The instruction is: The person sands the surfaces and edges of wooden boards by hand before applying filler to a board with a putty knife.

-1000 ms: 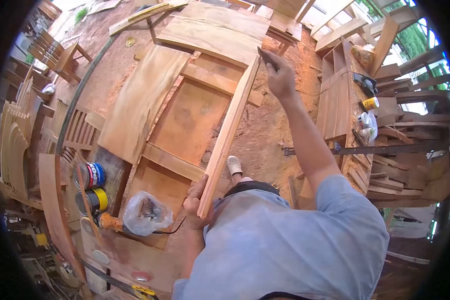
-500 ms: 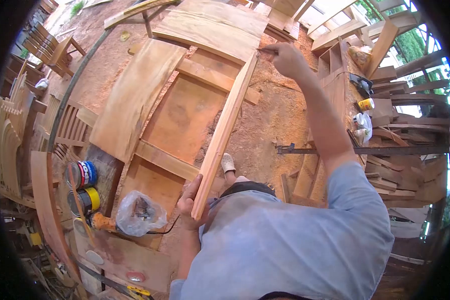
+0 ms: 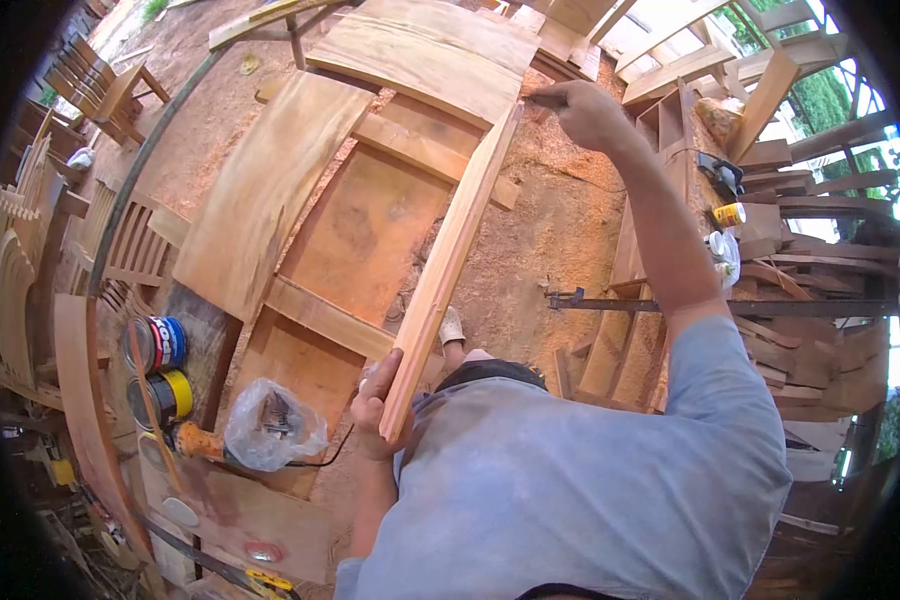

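A long wooden strip (image 3: 457, 262) slants across the frame from my waist up towards the far boards. My left hand (image 3: 374, 408) is wrapped around its near end, thumb along the side. At the far end, my right hand (image 3: 588, 112) has its fingers drawn together beside the strip's tip. Whatever sits between those fingertips is too small to make out. Beyond the tip lies a wide pale board (image 3: 425, 50). Left of the strip, another wide board (image 3: 270, 195) rests across a wooden frame with crosspieces (image 3: 330, 318).
On the left stand two paint cans (image 3: 160, 343), close to a plastic bag of small metal pieces (image 3: 275, 425) and an orange power tool (image 3: 198, 441). A long bar clamp (image 3: 660, 304) juts in from the right. Sawdust covers the ground (image 3: 530, 260).
The view has shifted slightly. Both hands keep nearly the same places on the strip, with the right fingers still at its far tip.
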`<action>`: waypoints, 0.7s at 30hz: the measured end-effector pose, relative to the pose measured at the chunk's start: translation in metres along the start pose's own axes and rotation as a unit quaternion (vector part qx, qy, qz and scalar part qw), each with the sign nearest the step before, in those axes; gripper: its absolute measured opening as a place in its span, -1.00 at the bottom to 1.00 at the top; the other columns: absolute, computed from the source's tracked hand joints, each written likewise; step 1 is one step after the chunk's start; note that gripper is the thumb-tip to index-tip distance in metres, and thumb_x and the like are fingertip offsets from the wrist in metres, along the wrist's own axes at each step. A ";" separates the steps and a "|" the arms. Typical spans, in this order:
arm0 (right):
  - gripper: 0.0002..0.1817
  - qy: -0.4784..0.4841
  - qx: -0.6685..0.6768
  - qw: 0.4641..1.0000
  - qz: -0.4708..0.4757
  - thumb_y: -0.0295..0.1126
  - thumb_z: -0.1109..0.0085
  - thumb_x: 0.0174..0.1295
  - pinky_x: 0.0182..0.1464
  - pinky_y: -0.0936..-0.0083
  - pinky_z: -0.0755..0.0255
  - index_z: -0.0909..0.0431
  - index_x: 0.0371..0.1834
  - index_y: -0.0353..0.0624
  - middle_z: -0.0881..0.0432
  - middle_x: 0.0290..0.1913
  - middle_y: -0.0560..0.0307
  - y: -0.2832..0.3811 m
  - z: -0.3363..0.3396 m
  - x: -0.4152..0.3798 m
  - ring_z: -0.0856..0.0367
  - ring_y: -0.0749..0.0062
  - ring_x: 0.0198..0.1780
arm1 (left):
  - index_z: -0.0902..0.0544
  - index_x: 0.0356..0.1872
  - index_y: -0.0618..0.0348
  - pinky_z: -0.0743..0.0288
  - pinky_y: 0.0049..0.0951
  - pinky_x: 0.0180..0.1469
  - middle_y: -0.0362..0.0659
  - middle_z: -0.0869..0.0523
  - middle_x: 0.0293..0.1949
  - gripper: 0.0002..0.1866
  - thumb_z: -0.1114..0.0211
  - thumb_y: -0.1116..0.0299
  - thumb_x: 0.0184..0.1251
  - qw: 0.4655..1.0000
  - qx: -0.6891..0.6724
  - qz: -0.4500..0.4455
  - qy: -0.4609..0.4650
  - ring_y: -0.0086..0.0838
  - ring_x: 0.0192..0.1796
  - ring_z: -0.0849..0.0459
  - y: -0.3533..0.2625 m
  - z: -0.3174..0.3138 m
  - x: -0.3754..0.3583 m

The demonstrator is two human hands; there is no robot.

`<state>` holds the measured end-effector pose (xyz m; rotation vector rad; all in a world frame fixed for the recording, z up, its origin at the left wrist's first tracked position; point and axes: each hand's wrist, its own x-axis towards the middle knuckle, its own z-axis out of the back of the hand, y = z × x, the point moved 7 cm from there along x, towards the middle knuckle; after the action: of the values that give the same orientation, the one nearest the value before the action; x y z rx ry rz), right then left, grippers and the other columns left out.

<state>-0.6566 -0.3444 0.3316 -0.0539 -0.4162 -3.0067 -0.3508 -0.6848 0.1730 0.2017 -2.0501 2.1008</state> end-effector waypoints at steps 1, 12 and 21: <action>-0.50 0.004 -0.016 1.000 -0.011 -0.56 0.02 0.12 0.14 0.30 -0.50 -0.68 0.12 0.05 -0.73 0.01 -0.07 0.001 -0.002 0.001 -0.68 0.09 0.05 | -0.50 0.19 0.51 -0.42 -0.16 0.33 0.26 -0.58 0.21 -0.53 -0.13 0.29 0.44 1.000 0.000 0.000 0.001 0.02 0.28 -0.59 0.001 0.000 0.000; -0.42 -0.022 -0.065 0.998 0.010 -0.64 0.05 -0.01 0.27 0.26 -0.44 -0.68 0.11 -0.04 -0.69 0.08 -0.13 0.011 -0.009 -0.009 -0.63 0.02 0.13 | -0.49 0.22 0.41 -0.42 -0.15 0.33 0.28 -0.57 0.22 -0.54 -0.11 0.22 0.50 0.998 0.012 -0.068 -0.004 0.06 0.28 -0.58 -0.003 0.000 -0.002; -0.58 0.004 0.021 1.000 -0.016 -0.58 0.01 0.19 0.19 0.35 -0.48 -0.69 0.08 -0.10 -0.69 0.10 -0.07 0.004 0.000 -0.023 -0.66 0.11 0.11 | -0.49 0.23 0.46 -0.41 -0.14 0.34 0.28 -0.57 0.22 -0.49 -0.11 0.16 0.51 0.999 -0.016 -0.039 0.007 0.05 0.29 -0.57 0.002 0.001 -0.001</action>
<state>-0.6336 -0.3458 0.3313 -0.0337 -0.4826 -3.0271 -0.3498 -0.6855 0.1711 0.2565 -2.0310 2.0174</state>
